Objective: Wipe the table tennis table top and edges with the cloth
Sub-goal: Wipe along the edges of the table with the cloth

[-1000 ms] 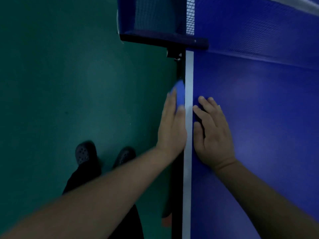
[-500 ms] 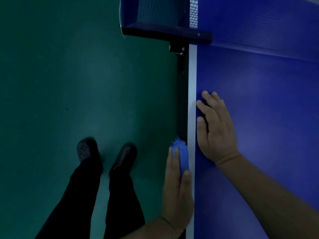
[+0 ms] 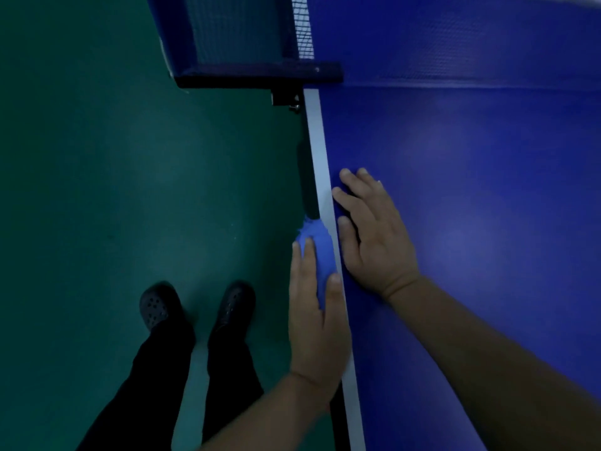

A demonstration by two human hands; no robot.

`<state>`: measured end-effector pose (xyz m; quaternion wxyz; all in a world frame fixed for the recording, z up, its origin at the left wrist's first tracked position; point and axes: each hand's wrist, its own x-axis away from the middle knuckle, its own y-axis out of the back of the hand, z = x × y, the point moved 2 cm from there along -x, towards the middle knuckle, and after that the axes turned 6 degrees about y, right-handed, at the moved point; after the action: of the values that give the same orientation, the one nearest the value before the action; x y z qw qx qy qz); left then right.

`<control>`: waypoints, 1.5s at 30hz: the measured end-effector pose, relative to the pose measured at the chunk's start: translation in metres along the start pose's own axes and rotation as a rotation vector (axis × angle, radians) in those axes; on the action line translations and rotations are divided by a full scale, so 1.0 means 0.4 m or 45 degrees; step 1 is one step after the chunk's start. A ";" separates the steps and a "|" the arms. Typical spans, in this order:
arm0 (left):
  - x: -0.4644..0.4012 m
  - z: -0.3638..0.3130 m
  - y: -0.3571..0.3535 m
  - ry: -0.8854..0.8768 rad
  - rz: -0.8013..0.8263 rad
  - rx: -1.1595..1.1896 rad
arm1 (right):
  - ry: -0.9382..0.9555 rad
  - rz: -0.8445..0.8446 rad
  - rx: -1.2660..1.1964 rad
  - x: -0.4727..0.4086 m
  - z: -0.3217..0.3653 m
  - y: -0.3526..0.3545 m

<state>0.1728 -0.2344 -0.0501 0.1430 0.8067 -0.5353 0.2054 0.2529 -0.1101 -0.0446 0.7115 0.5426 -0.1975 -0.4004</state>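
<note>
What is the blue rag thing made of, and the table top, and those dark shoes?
The cloth looks like soft woven or microfibre fabric: its front end is fuzzy and frayed. The table top seems a hard painted board with a matte, faintly glossy finish and a white edge line. The shoes look like moulded foam or rubber, with punched holes.

One camera sits on the person's head. It looks down, close over the worktop edge, with the green floor on the left side.
</note>
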 end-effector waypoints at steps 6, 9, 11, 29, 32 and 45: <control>-0.083 -0.133 -0.025 -0.227 0.115 -0.294 | -0.627 -0.448 -0.561 0.010 0.047 0.083; -0.088 -0.170 -0.057 -0.231 0.419 -0.356 | -0.742 -0.571 -0.628 0.027 0.089 0.121; -0.088 -0.186 -0.065 -0.088 0.573 -0.181 | -0.857 -0.519 -0.607 0.033 0.082 0.130; -0.468 -0.272 0.156 -0.838 -0.062 -1.194 | -0.529 -0.163 0.325 -0.212 -0.159 0.027; -0.472 -0.272 0.165 -0.893 -0.112 -1.293 | -0.070 0.109 0.156 -0.189 0.003 -0.021; -0.485 -0.297 0.210 -0.924 0.034 -1.427 | -0.691 -0.010 0.269 -0.338 -0.013 -0.014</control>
<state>0.0076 -0.0573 -0.0392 0.3489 0.6216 -0.5852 -0.3866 0.1734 -0.0012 -0.0306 0.5708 0.4876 -0.4190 -0.5108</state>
